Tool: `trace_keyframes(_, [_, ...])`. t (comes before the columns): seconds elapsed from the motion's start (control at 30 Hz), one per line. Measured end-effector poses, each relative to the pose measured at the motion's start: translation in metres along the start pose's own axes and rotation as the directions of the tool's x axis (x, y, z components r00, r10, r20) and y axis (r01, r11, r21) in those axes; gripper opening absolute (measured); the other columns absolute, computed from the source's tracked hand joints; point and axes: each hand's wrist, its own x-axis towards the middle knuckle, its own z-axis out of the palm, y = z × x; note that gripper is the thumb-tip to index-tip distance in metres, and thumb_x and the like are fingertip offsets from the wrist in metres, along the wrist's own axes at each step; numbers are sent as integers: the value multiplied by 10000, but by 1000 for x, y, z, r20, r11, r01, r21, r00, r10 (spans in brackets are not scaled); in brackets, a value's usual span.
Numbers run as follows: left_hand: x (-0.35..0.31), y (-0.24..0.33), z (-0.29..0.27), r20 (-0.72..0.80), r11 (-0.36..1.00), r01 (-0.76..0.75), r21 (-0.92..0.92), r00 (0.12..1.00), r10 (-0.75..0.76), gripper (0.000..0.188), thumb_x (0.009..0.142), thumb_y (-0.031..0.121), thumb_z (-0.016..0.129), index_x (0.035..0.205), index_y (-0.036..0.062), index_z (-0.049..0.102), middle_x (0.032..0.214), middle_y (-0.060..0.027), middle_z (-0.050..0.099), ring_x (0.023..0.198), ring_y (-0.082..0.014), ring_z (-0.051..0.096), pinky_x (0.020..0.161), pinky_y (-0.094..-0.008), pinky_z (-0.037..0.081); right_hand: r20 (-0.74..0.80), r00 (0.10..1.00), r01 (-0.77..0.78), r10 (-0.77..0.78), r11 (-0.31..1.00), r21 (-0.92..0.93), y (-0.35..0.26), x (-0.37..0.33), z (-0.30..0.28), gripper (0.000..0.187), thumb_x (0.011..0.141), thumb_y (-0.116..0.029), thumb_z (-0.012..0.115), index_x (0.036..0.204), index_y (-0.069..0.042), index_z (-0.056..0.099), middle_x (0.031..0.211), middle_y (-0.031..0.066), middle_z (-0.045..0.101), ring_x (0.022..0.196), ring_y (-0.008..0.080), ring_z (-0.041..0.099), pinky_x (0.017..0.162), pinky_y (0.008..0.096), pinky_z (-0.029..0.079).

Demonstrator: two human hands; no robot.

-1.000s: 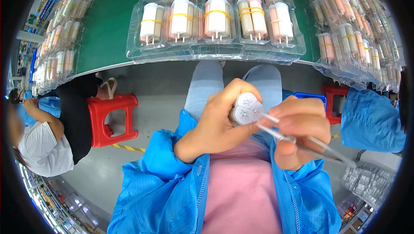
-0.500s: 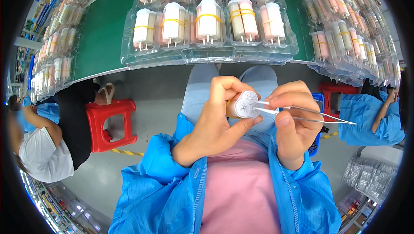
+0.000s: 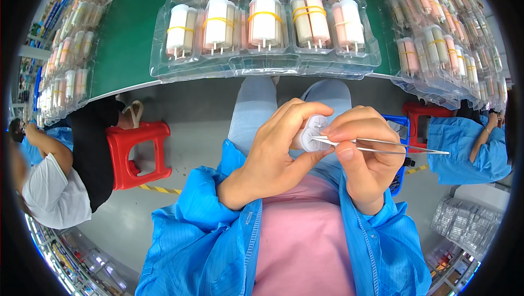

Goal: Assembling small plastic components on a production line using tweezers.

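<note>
My left hand [image 3: 273, 143] is wrapped round a bundle of small tubes [image 3: 312, 133], its white end turned up toward me. Between the thumb and fingers of my right hand [image 3: 365, 154] is a pair of metal tweezers [image 3: 404, 148]. The tips rest at the white end of the bundle, pressed close together, and the loop end sticks out to the right. Fingers of both hands hide most of the bundle's sides. Both hands are above my lap, in front of the table edge.
A clear plastic tray [image 3: 262, 66] of banded white, pink and beige tube bundles lies on the green table [image 3: 123, 45]. More stacked trays stand left and right [image 3: 436, 72]. Red stools [image 3: 143, 154], a blue crate [image 3: 401, 176] and seated people are at both sides.
The tweezer tips, apart before, have come together at the bundle's end. My right hand has moved slightly left, and my left fingers have shifted round the bundle.
</note>
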Motion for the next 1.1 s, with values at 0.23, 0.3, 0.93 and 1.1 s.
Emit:
trace_keyframes(0.23, [-1, 0, 0, -3, 1000, 3, 14, 1000, -3, 455, 756, 37, 738, 1162, -12, 538, 973, -107, 565, 864, -173, 575, 722, -276, 463, -6, 1000, -27, 27, 1000, 8, -1, 0, 1, 131, 787, -37, 695, 902, 13, 659, 863, 137, 652, 761, 190, 620, 658, 274, 485])
trace_keyframes(0.3, [-1, 1, 0, 2, 1000, 9, 16, 1000, -9, 455, 757, 32, 735, 1164, -12, 536, 976, -108, 565, 868, -174, 576, 726, -277, 465, 3, 1000, -20, 20, 1000, 0, 0, 0, 0, 131, 788, -35, 694, 905, 13, 658, 860, 136, 651, 760, 190, 618, 658, 273, 484])
trace_keyframes(0.93, [3, 3, -1, 8, 998, -12, 65, 1000, 12, 460, 740, 6, 729, 1159, -12, 538, 970, -106, 566, 866, -183, 577, 724, -279, 464, -41, 999, -3, 4, 1000, 27, 2, 0, 1, 121, 788, -34, 696, 891, 15, 657, 846, 137, 650, 741, 184, 613, 646, 268, 477])
trace_keyframes(1.1, [2, 2, -1, 14, 998, -7, 57, 1000, 7, 462, 742, 9, 729, 1161, -12, 537, 971, -107, 566, 865, -183, 575, 727, -279, 463, -32, 999, -6, 6, 1000, 22, 3, 0, 1, 126, 788, -32, 696, 896, 16, 654, 843, 133, 650, 747, 184, 613, 649, 267, 477])
